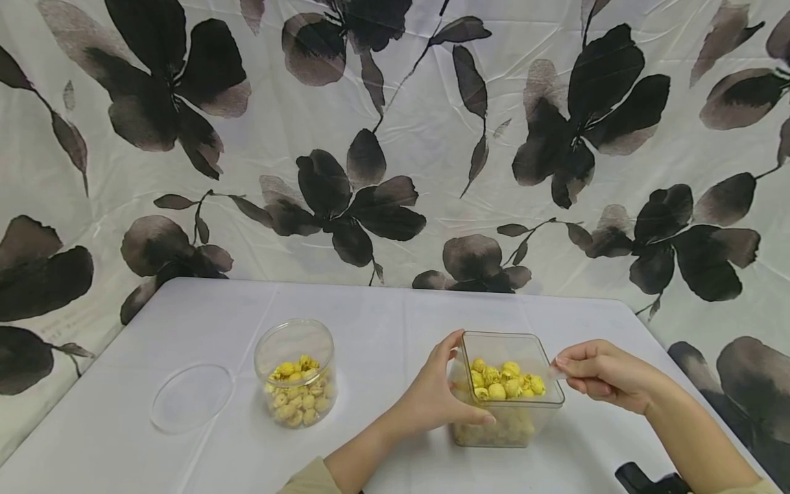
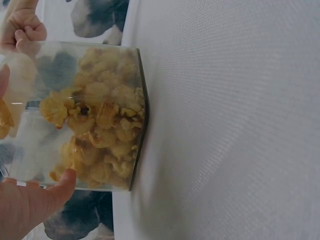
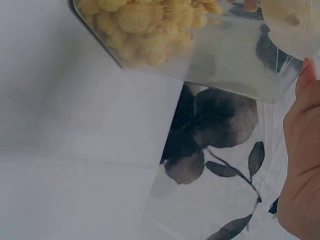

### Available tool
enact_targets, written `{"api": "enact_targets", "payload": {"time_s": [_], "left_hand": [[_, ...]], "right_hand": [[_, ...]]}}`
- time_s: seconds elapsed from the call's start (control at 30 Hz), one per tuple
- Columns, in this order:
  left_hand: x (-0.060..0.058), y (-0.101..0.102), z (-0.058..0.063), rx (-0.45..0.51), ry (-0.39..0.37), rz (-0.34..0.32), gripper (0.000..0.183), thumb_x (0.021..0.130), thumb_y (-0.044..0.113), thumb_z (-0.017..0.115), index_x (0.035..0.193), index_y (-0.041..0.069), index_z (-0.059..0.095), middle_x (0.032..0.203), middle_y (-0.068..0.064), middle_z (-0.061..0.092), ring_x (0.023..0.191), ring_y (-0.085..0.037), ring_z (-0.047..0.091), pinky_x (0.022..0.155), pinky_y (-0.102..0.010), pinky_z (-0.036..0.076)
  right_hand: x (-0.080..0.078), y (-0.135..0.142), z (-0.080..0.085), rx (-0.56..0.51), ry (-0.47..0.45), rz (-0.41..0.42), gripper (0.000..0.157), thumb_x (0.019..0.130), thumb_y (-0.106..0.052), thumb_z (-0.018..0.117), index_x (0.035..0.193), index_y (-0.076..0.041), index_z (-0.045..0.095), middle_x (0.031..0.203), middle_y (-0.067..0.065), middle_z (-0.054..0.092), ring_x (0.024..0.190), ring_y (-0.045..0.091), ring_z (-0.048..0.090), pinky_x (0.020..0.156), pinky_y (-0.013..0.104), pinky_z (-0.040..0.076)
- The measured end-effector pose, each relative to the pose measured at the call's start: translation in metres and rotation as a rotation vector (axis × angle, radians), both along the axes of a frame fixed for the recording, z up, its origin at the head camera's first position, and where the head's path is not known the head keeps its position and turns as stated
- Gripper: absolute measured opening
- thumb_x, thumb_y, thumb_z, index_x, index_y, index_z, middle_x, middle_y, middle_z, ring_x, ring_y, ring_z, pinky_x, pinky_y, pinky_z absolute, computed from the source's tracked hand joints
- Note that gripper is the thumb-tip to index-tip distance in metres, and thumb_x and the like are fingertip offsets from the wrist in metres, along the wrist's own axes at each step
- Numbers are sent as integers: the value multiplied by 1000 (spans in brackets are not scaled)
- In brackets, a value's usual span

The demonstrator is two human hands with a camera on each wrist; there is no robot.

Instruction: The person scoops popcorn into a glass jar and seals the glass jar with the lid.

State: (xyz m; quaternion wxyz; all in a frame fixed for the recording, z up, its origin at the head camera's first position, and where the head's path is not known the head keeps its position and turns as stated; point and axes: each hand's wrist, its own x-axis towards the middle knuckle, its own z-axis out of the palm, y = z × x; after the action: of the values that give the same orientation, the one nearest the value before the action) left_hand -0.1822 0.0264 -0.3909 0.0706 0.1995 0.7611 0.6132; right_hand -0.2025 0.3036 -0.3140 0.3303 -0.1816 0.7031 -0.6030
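Square container: see-through, with a darker rim, upright on the tabletop point(image 1: 370, 343), right of its middle and closer to the right edge than to the left; the container point(image 1: 542, 414) has its top uncovered.
Yellow popcorn: round pieces point(image 1: 506, 384) gathered in the lower part of the square container, with bare wall above them.
Left hand: spread around the left side of the square container and gripping it, the hand point(image 1: 435, 391) with its thumb across the front wall and its forefinger up at the far left corner of the rim.
Right hand: just beside the right rim of the square container, fingers curled in, the hand point(image 1: 605, 374) pinching a small translucent piece point(image 1: 557, 372) whose full shape cannot be told.
Round jar: clear, upright and uncovered, left of the tabletop's middle and well apart from both hands; the jar point(image 1: 269, 357) is a little over half full of similar popcorn.
Clear disc: thin and round, flat on the tabletop between the jar and the left edge; the disc point(image 1: 193, 399) touches neither.
Sleeve: beige cuff point(image 1: 313, 477) at the left forearm.
Backdrop: pale cloth point(image 1: 432, 158) with dark printed flowers, beyond the tabletop's far edge.
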Motion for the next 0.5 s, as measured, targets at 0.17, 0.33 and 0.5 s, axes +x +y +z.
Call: {"api": "enact_targets", "payload": {"time_s": [0.17, 0.33, 0.5], "left_hand": [[0, -1, 1, 1, 0, -3, 113, 61, 24, 89, 148, 24, 17, 148, 0, 23, 133, -24, 28, 97, -43, 42], [0, -1, 0, 3, -4, -4, 112, 61, 23, 88, 148, 24, 17, 148, 0, 23, 134, -24, 27, 97, -45, 42], [0, 0, -1, 2, -3, -4, 112, 61, 23, 88, 148, 25, 17, 148, 0, 23, 134, -24, 26, 97, -46, 41]], "right_hand": [[1, 2, -1, -3, -7, -18, 26, 97, -7, 43, 86, -11, 67, 63, -8, 53, 45, -1, 30, 40, 26, 9], [1, 3, -3, -33, -14, -23, 27, 98, -7, 43, 87, -12, 68, 64, -8, 54, 45, 0, 28, 40, 25, 9], [2, 5, -5, -74, -36, -30, 28, 98, -5, 42, 89, -11, 68, 65, -8, 55, 46, 2, 27, 41, 24, 10]]}}
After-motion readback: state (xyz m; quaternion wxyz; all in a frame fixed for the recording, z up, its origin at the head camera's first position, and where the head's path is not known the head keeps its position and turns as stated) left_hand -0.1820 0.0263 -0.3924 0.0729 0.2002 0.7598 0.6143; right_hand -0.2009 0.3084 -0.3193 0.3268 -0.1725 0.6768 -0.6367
